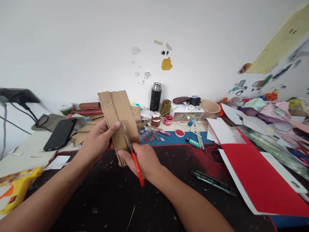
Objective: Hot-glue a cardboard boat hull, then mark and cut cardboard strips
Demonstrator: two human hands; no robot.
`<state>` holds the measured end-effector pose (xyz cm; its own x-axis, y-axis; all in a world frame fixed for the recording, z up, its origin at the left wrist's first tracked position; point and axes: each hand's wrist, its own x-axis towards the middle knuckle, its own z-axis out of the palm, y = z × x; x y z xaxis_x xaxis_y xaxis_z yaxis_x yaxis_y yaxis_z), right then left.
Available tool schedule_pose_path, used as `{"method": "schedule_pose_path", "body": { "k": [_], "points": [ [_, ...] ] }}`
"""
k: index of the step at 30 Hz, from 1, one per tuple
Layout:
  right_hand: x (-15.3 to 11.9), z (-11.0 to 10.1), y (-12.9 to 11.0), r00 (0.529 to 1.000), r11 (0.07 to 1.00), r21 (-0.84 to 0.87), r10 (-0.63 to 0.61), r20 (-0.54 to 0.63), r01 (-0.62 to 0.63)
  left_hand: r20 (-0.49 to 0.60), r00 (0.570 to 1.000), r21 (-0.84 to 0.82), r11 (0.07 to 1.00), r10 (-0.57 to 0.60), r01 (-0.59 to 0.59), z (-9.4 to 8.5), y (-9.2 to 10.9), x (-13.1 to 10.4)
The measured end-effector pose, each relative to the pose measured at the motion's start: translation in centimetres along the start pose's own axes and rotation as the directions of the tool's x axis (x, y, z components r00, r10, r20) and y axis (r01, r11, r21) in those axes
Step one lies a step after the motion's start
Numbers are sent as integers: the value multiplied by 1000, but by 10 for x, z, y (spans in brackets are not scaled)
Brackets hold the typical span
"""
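A brown cardboard piece (123,106), folded lengthwise with small metallic marks on its left strip, is held up above the dark mat. My left hand (102,132) grips its left edge, thumb in front and fingers behind. My right hand (142,158) is closed on scissors with orange-red handles (137,169). The scissors' visible blade lies against the front of the cardboard, pointing up and left towards my left thumb. Where the other blade sits I cannot tell. Part of my right thumb rests near the cardboard's lower edge.
A black phone (60,133) and yellow glue gun (23,188) lie left. At the back stand a black thermos (155,96), paint jars (155,120) and a beige bowl (210,108). A utility knife (212,182) lies on the dark mat (101,199), beside red paper (263,180) at right.
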<state>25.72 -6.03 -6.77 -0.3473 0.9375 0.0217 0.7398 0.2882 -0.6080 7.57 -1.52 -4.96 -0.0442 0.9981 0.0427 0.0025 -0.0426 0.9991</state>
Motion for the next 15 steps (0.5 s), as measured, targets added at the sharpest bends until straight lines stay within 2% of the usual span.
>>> {"method": "schedule_pose_path", "body": {
  "k": [6, 15],
  "points": [
    [0, 0, -2, 999, 999, 4, 35, -5, -35, -14, 999, 43, 999, -30, 30, 2, 3, -1],
    [-1, 5, -1, 998, 1000, 17, 24, -54, -23, -18, 1000, 35, 999, -6, 7, 4, 4, -2]
  ]
}}
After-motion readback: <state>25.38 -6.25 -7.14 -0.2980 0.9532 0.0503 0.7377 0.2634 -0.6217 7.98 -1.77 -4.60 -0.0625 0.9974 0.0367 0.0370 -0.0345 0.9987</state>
